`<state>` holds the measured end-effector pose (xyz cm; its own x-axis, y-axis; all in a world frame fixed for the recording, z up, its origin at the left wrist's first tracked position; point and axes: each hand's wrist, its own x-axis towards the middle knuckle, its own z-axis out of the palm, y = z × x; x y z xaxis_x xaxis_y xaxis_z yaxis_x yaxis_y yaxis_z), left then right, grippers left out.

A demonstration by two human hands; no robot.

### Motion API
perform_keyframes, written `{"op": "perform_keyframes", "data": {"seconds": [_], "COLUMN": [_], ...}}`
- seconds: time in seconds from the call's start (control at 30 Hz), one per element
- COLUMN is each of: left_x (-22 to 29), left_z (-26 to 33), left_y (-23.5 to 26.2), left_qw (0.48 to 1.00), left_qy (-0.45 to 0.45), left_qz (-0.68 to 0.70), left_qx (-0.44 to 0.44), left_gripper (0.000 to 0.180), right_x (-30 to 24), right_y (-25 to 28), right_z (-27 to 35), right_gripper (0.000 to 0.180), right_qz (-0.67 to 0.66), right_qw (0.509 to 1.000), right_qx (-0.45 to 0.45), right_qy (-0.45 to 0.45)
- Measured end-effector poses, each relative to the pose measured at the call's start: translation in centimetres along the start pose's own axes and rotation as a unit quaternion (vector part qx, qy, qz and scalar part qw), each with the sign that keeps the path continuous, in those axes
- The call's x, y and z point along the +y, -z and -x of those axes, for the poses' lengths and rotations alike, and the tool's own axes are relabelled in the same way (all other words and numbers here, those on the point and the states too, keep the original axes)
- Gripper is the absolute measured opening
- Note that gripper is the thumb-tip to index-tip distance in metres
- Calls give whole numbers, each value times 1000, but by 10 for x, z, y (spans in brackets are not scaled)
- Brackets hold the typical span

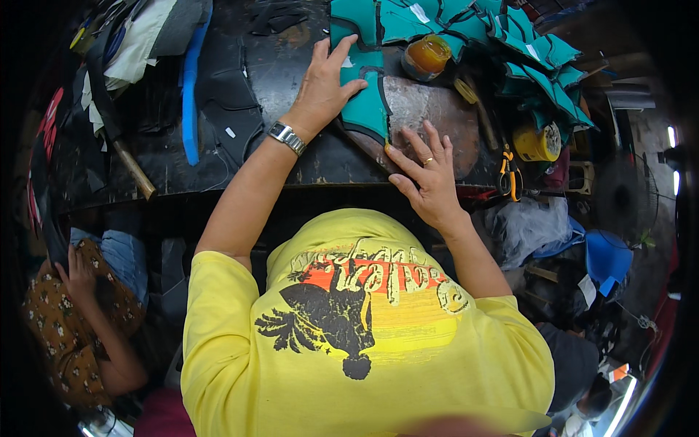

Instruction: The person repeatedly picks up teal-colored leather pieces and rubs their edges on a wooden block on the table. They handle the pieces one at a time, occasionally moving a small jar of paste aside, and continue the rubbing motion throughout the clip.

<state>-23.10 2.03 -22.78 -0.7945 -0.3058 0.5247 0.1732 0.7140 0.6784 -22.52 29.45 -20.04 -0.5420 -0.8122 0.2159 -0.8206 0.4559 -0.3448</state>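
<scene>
Dark workbench (218,167): two hands (324,84) (429,175) pressing one teal piece (368,109).

A round jar (427,57) with orange-brown stuff inside sits at the top of the dark table, beside the green pieces. A yellow round tin (537,142) stands at the right edge of the table. Small white tags (419,12) are stuck on some green pieces. There are no signs or screens.
</scene>
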Motion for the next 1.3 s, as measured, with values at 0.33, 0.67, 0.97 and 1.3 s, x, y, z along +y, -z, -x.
{"op": "perform_keyframes", "data": {"seconds": [0.33, 0.67, 0.97, 1.3], "left_x": [39, 117, 90, 78], "left_z": [-8, 0, 26, 49], "left_y": [27, 33, 64, 94], "left_qw": [996, 967, 974, 985], "left_qy": [1, -85, -25, -10], "left_qz": [83, 212, 165, 83], "left_qx": [33, -113, -155, -148], "left_gripper": [71, 66, 45, 38], "right_x": [11, 20, 177, 223], "right_y": [35, 79, 262, 292], "right_z": [-22, -81, -116, -174], "right_gripper": [54, 92, 81, 79], "right_qz": [-321, -483, -65, 378], "right_qw": [926, 856, 975, 892], "right_qx": [196, 178, 189, 41], "right_qy": [-19, -42, -94, -246]}}
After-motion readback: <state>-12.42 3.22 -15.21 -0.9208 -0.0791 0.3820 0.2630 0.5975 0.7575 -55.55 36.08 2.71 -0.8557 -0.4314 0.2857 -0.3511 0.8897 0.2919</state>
